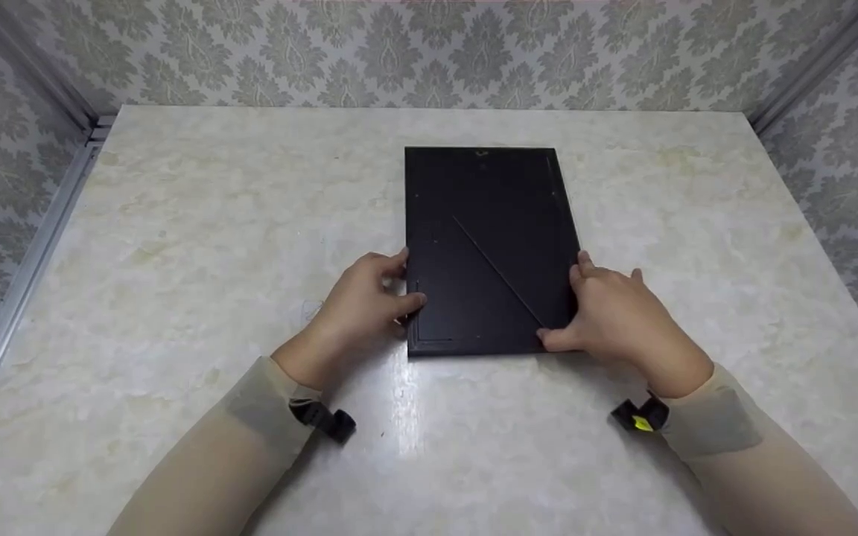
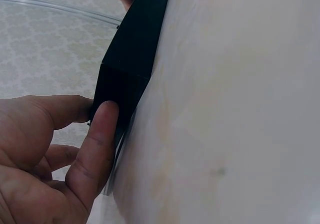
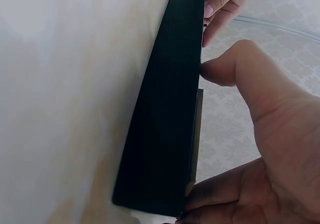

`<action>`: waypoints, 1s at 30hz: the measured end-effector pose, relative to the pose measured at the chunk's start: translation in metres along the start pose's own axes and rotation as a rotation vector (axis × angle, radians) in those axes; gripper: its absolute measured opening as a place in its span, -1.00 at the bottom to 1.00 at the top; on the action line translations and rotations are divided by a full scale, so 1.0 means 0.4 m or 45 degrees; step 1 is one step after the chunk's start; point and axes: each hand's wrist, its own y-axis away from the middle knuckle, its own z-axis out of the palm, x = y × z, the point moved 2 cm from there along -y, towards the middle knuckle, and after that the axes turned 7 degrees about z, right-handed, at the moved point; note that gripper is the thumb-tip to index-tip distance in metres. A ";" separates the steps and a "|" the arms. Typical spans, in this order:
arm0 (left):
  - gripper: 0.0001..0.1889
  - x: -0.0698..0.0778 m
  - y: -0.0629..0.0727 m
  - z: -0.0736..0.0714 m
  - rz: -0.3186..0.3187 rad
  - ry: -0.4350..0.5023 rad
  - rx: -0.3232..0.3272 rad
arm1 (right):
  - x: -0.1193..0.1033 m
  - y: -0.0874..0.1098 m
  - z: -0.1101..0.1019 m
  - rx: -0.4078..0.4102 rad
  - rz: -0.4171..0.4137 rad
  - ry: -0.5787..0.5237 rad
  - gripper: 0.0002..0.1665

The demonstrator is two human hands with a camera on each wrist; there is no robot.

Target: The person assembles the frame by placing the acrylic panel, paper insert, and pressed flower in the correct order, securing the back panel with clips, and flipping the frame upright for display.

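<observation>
From my end, the frame (image 1: 482,238) lay on the table (image 1: 213,223) between left hand (image 1: 362,294) and right hand (image 1: 615,309), wall (image 1: 429,52) behind.

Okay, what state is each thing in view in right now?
Black panel: broad side up, apparently flat on the table.
Left hand: gripping the panel's left side.
Right hand: gripping the panel's right side.
Left wrist camera: strapped on.
Right wrist camera: strapped on.
</observation>
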 end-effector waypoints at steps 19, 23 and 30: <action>-0.15 -0.007 -0.002 -0.002 0.029 -0.096 0.017 | 0.049 -0.011 -0.010 -0.063 -0.063 -0.180 0.35; -0.16 0.008 0.005 0.002 0.077 -0.230 0.013 | 0.081 -0.021 -0.018 -0.099 -0.049 -0.322 0.14; 0.22 0.047 0.032 0.016 0.103 -0.479 -0.066 | 0.093 -0.029 -0.021 -0.112 -0.030 -0.351 0.10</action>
